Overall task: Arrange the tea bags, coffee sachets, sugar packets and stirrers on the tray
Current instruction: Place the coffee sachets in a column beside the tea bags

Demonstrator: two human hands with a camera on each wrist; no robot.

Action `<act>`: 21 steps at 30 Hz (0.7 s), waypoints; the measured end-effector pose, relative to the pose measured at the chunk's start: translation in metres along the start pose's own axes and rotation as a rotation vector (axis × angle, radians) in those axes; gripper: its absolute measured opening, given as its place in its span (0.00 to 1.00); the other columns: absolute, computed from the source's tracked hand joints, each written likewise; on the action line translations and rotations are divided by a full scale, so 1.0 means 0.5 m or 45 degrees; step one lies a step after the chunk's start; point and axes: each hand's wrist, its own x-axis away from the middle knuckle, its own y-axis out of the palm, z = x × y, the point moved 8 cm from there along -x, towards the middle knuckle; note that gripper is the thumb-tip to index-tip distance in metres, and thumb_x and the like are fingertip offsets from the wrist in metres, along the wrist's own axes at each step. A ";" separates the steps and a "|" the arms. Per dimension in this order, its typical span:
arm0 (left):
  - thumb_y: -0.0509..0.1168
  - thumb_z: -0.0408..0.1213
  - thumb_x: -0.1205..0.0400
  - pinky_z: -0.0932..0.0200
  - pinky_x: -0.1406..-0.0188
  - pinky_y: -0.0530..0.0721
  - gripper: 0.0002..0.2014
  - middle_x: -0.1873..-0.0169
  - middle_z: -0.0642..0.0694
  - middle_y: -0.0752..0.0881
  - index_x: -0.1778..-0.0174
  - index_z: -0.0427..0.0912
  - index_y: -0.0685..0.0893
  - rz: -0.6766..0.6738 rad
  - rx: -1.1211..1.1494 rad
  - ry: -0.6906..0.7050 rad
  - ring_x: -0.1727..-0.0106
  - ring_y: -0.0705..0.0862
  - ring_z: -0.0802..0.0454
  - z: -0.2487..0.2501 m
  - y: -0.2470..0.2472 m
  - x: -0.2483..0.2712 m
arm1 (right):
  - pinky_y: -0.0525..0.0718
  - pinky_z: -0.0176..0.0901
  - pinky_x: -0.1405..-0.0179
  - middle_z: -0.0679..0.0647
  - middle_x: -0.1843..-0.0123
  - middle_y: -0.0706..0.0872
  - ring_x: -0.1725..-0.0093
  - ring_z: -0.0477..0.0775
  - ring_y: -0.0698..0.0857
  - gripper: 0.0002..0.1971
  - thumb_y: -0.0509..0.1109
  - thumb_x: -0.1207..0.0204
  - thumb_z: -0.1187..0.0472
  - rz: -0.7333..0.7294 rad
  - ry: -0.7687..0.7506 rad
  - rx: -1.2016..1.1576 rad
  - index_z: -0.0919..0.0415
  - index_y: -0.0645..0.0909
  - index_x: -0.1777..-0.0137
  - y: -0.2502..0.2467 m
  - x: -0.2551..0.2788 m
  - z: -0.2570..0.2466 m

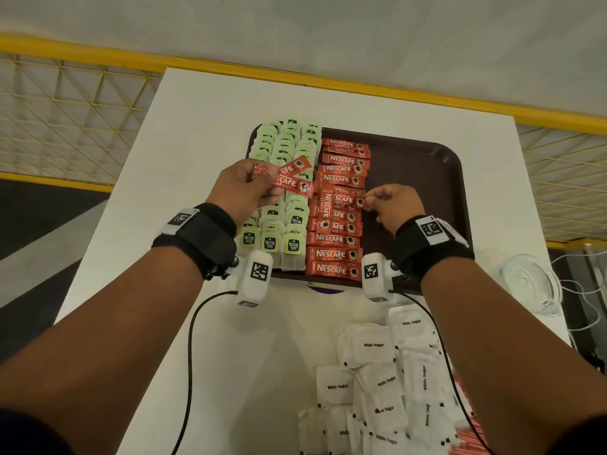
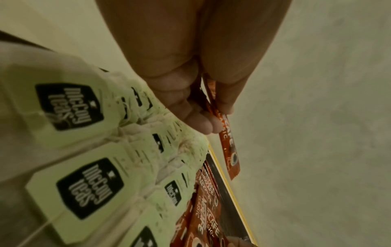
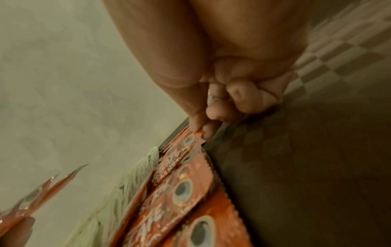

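Note:
A dark brown tray point(image 1: 423, 172) lies on the white table. Rows of green tea bags point(image 1: 289, 234) point(image 2: 84, 187) fill its left side, and a column of red coffee sachets point(image 1: 335, 254) point(image 3: 186, 188) runs down the middle. My left hand point(image 1: 243, 188) point(image 2: 198, 107) hovers over the tea bags and holds a small bunch of coffee sachets point(image 1: 289, 182) point(image 2: 228, 145). My right hand point(image 1: 391, 205) point(image 3: 201, 130) pinches the right end of one coffee sachet point(image 1: 348, 201) in the column with thumb and forefinger. No stirrers show.
A heap of white sugar packets point(image 1: 384, 382) lies on the table's near right part. A clear glass dish point(image 1: 528, 284) sits off the right edge. The tray's right half is bare. Yellow railing and mesh run behind the table.

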 end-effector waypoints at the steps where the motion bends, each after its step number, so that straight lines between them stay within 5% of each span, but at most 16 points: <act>1: 0.65 0.38 0.15 0.62 0.57 0.89 0.10 0.58 0.44 0.89 0.41 0.36 0.84 0.002 0.009 0.004 0.60 0.88 0.57 0.001 -0.001 0.001 | 0.81 0.40 0.57 0.50 0.55 0.87 0.64 0.42 0.81 0.05 0.68 0.18 0.60 0.009 -0.011 0.016 0.55 0.86 0.50 0.000 0.000 -0.002; 6: 0.65 0.38 0.15 0.62 0.57 0.88 0.09 0.58 0.43 0.88 0.42 0.38 0.84 -0.007 0.023 0.006 0.61 0.87 0.56 -0.005 -0.003 0.008 | 0.79 0.42 0.54 0.48 0.53 0.87 0.54 0.47 0.84 0.03 0.72 0.22 0.55 0.039 -0.053 0.133 0.53 0.85 0.53 0.002 0.007 -0.015; 10: 0.65 0.37 0.14 0.62 0.57 0.88 0.11 0.59 0.44 0.88 0.40 0.35 0.83 -0.011 0.029 0.010 0.62 0.87 0.57 -0.006 -0.003 0.012 | 0.79 0.41 0.58 0.46 0.59 0.84 0.57 0.48 0.84 0.08 0.73 0.24 0.50 0.150 -0.151 0.247 0.54 0.81 0.54 -0.002 0.028 -0.046; 15: 0.65 0.37 0.14 0.63 0.59 0.87 0.11 0.58 0.43 0.88 0.41 0.36 0.84 -0.019 0.032 0.014 0.61 0.86 0.56 -0.005 0.006 0.015 | 0.82 0.45 0.58 0.48 0.61 0.83 0.60 0.47 0.82 0.17 0.74 0.28 0.41 -0.111 -0.255 0.497 0.54 0.82 0.58 0.074 0.080 -0.091; 21: 0.65 0.37 0.14 0.63 0.59 0.88 0.10 0.57 0.44 0.88 0.42 0.37 0.84 -0.020 0.033 0.011 0.61 0.87 0.56 -0.007 0.005 0.019 | 0.81 0.46 0.58 0.54 0.58 0.84 0.58 0.54 0.83 0.14 0.73 0.25 0.48 -0.105 -0.279 0.609 0.59 0.82 0.57 0.086 0.093 -0.106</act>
